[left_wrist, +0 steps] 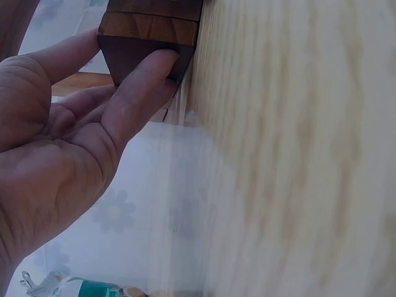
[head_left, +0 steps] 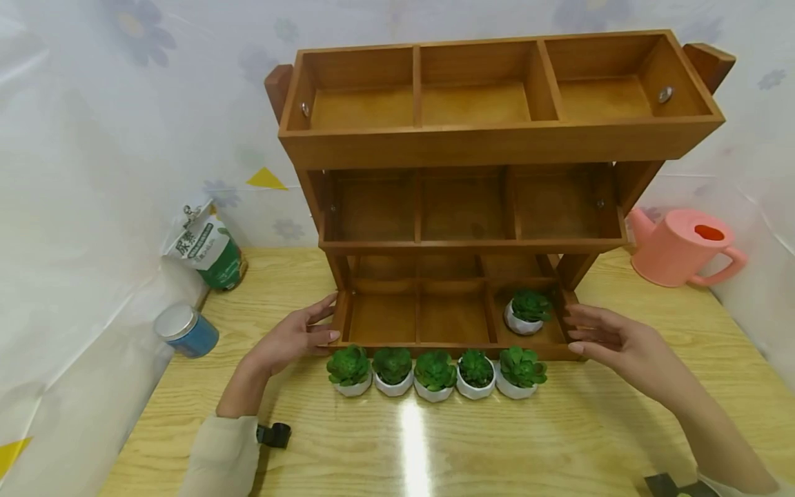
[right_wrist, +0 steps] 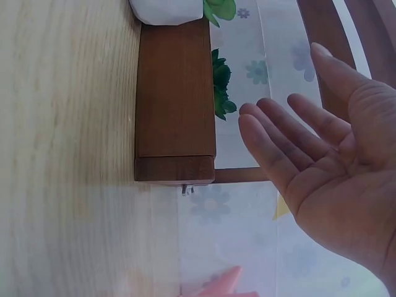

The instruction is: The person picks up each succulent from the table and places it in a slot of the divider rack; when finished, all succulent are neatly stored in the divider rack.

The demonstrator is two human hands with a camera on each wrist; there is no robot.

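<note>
A brown wooden three-tier shelf [head_left: 503, 145] with divided compartments stands on the table. My left hand [head_left: 302, 333] touches the left end of its bottom tier; in the left wrist view, thumb and fingertips rest against the dark wooden end [left_wrist: 145, 52]. Beside the right end is my right hand [head_left: 621, 345], its fingers extended and holding nothing, as the right wrist view also shows. One potted succulent [head_left: 526, 312] in a white pot sits in the bottom tier's right compartment. Several more succulents [head_left: 435, 373] in white faceted pots line up along the shelf's front edge.
A pink watering can [head_left: 673, 248] stands right of the shelf. On the left are a green and white pouch [head_left: 214, 252] with a clip and a blue jar [head_left: 189, 333] with a silver lid. Flower-patterned sheeting [head_left: 186, 110] hangs behind the table.
</note>
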